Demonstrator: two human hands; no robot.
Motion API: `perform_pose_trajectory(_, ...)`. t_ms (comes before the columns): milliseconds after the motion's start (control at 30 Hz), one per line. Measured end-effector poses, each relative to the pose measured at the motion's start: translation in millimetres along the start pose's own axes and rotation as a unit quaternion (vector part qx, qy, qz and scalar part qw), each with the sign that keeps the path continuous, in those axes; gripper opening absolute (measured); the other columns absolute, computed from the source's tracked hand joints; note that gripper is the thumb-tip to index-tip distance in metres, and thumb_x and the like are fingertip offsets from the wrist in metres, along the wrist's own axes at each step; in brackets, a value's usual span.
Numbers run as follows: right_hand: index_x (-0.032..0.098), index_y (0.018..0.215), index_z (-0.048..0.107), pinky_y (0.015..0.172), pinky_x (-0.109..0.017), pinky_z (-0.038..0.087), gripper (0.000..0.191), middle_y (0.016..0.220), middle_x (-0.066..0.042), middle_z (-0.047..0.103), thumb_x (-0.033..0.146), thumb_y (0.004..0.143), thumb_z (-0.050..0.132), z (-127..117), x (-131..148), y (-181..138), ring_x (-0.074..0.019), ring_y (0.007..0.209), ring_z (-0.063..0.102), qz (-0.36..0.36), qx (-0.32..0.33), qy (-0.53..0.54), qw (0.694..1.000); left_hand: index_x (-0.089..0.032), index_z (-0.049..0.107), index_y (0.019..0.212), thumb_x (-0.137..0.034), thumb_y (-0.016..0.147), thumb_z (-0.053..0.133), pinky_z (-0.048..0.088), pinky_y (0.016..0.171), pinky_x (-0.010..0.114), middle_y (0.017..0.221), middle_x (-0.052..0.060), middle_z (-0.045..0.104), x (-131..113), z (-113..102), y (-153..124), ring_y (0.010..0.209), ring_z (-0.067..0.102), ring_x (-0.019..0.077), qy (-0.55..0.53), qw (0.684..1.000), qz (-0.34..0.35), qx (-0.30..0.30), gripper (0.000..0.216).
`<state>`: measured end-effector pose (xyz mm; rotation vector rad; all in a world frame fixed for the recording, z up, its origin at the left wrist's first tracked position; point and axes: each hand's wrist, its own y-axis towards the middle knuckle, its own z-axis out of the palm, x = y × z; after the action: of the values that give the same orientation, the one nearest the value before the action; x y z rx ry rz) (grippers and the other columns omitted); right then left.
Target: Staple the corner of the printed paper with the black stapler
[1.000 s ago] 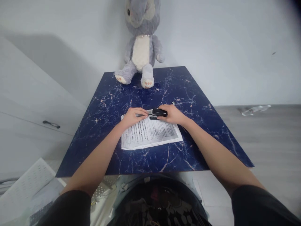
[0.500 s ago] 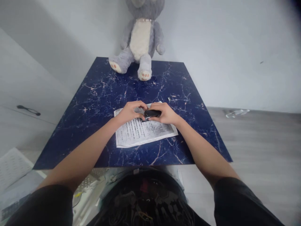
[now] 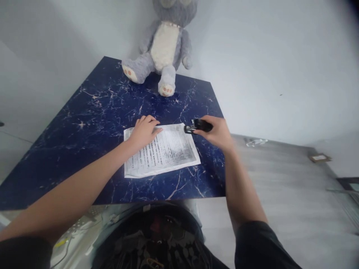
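Note:
A stack of printed paper sheets (image 3: 168, 153) lies on the dark blue marbled table (image 3: 103, 97). My left hand (image 3: 143, 131) rests on the upper left part of the sheets, its fingers spread and holding nothing. In my right hand (image 3: 218, 130) is a small black stapler (image 3: 202, 125), gripped between thumb and fingers. The stapler's front end points left, at the top right corner of the sheets, with its jaws apart. Whether it touches the paper I cannot tell. My palm hides its back end.
A grey plush bear (image 3: 166, 48) sits at the back of the table against the wall (image 3: 252, 56). A clear plastic object (image 3: 255, 142) lies on the floor to the right, with a small brown box (image 3: 319, 157) farther off.
My left hand has let go of the stapler and moved left to lie on the paper. My right hand has carried the stapler right, to the sheets' top right corner. The view has turned right.

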<state>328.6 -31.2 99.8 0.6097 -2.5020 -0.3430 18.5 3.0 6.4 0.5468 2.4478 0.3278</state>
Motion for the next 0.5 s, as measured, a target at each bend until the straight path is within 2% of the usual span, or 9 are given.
perform_pose_trajectory(100, 0.021, 0.096, 0.070, 0.072, -0.037, 0.049, 0.024, 0.089, -0.006, 0.072, 0.040, 0.084, 0.078, -13.3, -29.6, -33.1, -0.0237, 0.078, 0.066, 0.055, -0.014, -0.068, 0.996, -0.018, 0.070, 0.110, -0.029, 0.095, 0.063, 0.045, 0.106, 0.051, 0.116, 0.013, 0.066, -4.1, 11.3, -3.6, 0.115, 0.057, 0.0320, 0.032, 0.999, 0.034, 0.015, 0.019)
perform_pose_trajectory(233, 0.021, 0.097, 0.071, 0.071, -0.040, 0.052, 0.025, 0.089, -0.007, 0.074, 0.042, 0.084, 0.077, -13.6, -55.8, -71.2, -0.0259, 0.079, 0.069, 0.080, 0.025, -0.090, 0.992, -0.019, 0.065, 0.103, -0.025, 0.098, 0.058, 0.046, 0.103, 0.048, 0.109, 0.012, 0.065, -8.5, 15.0, -2.4, 0.109, 0.057, 0.0308, 0.032, 0.998, 0.048, 0.022, 0.011)
perform_pose_trajectory(400, 0.023, 0.095, 0.069, 0.072, -0.039, 0.054, 0.022, 0.088, -0.005, 0.072, 0.041, 0.086, 0.076, -3.7, -56.3, -78.0, -0.0243, 0.077, 0.068, 0.078, 0.049, -0.040, 0.995, -0.022, 0.061, 0.104, -0.020, 0.100, 0.054, 0.047, 0.101, 0.046, 0.101, 0.007, 0.066, -13.5, 5.8, 0.5, 0.100, 0.060, 0.0267, -0.011, 0.997, 0.051, 0.065, 0.008)
perform_pose_trajectory(500, 0.024, 0.096, 0.070, 0.075, -0.041, 0.055, 0.019, 0.091, -0.005, 0.073, 0.040, 0.087, 0.076, -0.5, -48.8, -72.6, -0.0248, 0.082, 0.068, 0.059, 0.069, -0.004, 0.996, -0.022, 0.062, 0.106, -0.021, 0.100, 0.054, 0.046, 0.103, 0.047, 0.105, 0.007, 0.066, -17.0, 2.3, 1.0, 0.103, 0.060, 0.0270, -0.027, 0.996, 0.047, 0.077, 0.010)
